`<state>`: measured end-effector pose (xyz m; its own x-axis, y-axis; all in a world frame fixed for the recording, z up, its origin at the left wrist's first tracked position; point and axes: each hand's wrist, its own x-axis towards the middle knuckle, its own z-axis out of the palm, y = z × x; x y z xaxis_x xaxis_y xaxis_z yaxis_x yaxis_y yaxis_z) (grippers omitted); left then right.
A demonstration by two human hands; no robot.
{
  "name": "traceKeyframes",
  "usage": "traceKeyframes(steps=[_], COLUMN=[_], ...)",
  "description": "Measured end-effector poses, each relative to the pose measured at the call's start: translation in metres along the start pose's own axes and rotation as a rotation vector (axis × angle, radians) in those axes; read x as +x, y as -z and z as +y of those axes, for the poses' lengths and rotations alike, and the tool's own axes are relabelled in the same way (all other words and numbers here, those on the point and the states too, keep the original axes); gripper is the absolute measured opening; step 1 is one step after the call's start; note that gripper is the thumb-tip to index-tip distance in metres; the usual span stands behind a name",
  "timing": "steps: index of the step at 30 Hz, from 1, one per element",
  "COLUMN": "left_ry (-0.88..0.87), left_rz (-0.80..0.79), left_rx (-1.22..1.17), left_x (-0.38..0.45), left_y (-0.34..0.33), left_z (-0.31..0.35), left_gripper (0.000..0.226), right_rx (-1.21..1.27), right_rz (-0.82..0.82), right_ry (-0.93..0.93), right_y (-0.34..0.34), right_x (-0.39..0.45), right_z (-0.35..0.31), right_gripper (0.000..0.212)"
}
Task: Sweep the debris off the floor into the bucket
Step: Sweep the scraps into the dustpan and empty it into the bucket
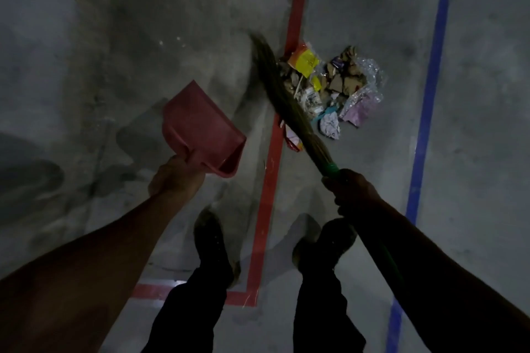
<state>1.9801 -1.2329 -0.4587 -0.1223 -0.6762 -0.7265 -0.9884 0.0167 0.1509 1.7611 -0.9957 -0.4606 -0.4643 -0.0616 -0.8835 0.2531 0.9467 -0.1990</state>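
Observation:
A pile of debris (341, 83), made of wrappers, cardboard scraps and clear plastic, lies on the concrete floor right of a red line. My right hand (351, 190) grips the green handle of a grass broom (286, 94), whose bristles reach up along the left side of the pile and are blurred. A small wrapper (292, 140) lies under the broom near the red line. My left hand (177, 176) holds the handle of a pink dustpan (200, 129), raised above the floor left of the red line with its mouth pointing up-left. No bucket is in view.
A red tape line (271, 180) runs up the floor and turns left at the bottom. A blue tape line (424, 123) runs parallel on the right. My two dark shoes (212, 243) stand either side of the red line. A dark rounded shape (25, 178) sits at the left edge.

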Motion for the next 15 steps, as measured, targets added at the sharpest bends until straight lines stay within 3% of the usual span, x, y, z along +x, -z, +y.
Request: traceKeyframes(steps=[4, 8, 11, 15], left_ry=[0.005, 0.117, 0.167, 0.24], left_rz=[-0.075, -0.097, -0.069, 0.012], left_rx=[-0.12, -0.23, -0.332, -0.434], left_x=[-0.016, -0.029, -0.04, -0.057], left_y=[-0.019, -0.06, -0.099, -0.153], left_z=[0.022, 0.041, 0.062, 0.083], left_gripper=[0.034, 0.033, 0.031, 0.022], right_rx=[-0.143, -0.128, -0.138, -0.052], right_rz=[0.038, 0.087, 0.177, 0.168], right_ry=[0.133, 0.182, 0.244, 0.269], right_y=[0.04, 0.082, 0.117, 0.168], right_x=[0.003, 0.051, 0.099, 0.152], right_z=[0.024, 0.035, 0.036, 0.041], right_gripper=[0.03, 0.03, 0.029, 0.025])
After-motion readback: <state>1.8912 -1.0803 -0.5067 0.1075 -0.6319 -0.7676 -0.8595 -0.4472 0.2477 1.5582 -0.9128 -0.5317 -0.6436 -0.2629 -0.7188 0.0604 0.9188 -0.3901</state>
